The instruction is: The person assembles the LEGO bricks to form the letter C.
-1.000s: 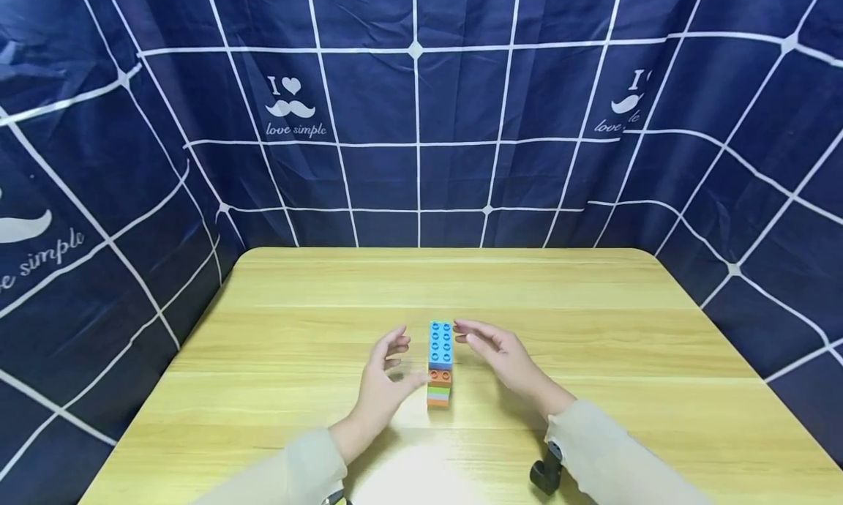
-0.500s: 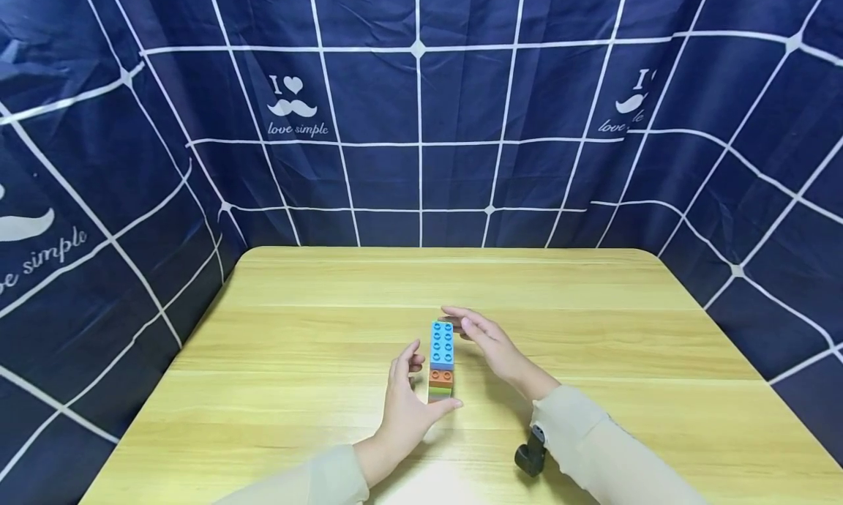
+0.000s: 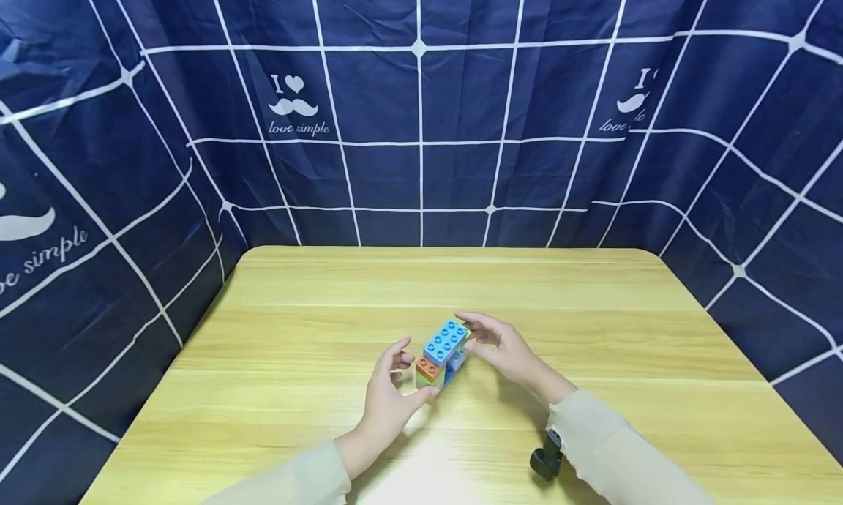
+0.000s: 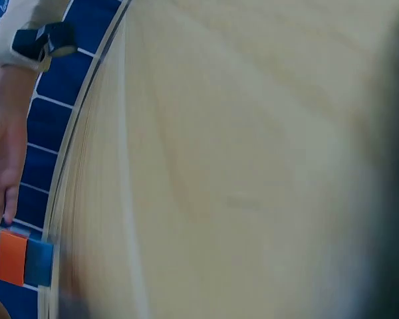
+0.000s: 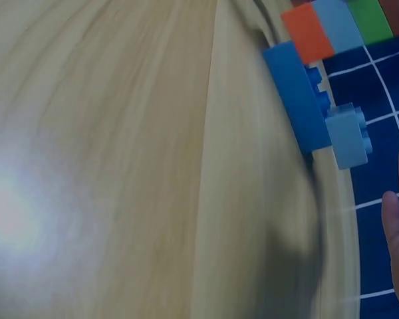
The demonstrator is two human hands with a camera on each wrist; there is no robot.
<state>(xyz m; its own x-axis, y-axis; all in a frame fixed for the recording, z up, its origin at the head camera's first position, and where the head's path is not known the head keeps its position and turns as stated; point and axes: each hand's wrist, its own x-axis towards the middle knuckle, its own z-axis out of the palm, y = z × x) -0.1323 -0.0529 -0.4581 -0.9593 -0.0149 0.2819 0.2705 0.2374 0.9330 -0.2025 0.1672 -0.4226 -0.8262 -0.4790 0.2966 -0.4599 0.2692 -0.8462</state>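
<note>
A small model of toy building bricks [image 3: 446, 342] stands slantwise on the table between both hands in the head view. Its top is a light-blue studded brick, with an orange brick [image 3: 428, 367] over green at the near left end. My left hand [image 3: 388, 402] holds this near end, thumb across its front and bent fingers at its left. My right hand [image 3: 507, 351] holds the far right end between thumb and fingers; its exact contact is partly hidden. Low in the model, a darker-blue brick [image 5: 296, 96] and a light-blue brick [image 5: 347, 138] show in the right wrist view.
The wooden table [image 3: 316, 293] extends around the model. Dark-blue gridded cloth [image 3: 369, 176] hangs behind and at both sides. A black wrist device [image 3: 546, 457] hangs below the right sleeve.
The brick model has turned clockwise from pointing straight away to slanting far right. My left hand has shifted slightly left, and my right hand slightly right, with the model between them.
</note>
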